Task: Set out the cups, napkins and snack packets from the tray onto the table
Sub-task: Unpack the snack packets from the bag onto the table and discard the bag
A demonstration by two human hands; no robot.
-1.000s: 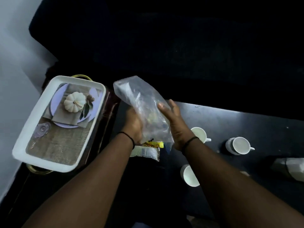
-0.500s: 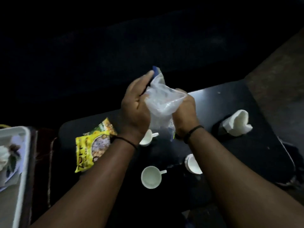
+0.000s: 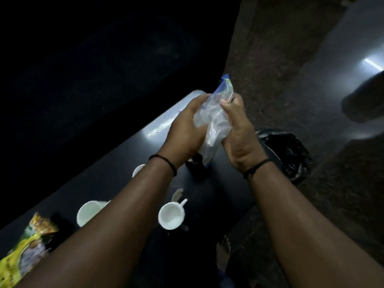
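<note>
Holding a clear plastic bag [image 3: 214, 119] between them, the left hand [image 3: 185, 129] and the right hand [image 3: 239, 134] both grip it above the far right part of the dark counter [image 3: 116, 169]. Fingers of each hand curl round the crumpled film, and the blue strip at its top points up. What is inside I cannot tell (the film is blurred). On the counter near the person stand three white cups [image 3: 171, 217], and a yellow snack packet [image 3: 25, 248] lies at the near left edge. I judge the step is opening or emptying the bag; it is better to pull the top apart gently, low over the counter, so nothing falls to the floor [image 3: 291, 80] at the right.
</note>
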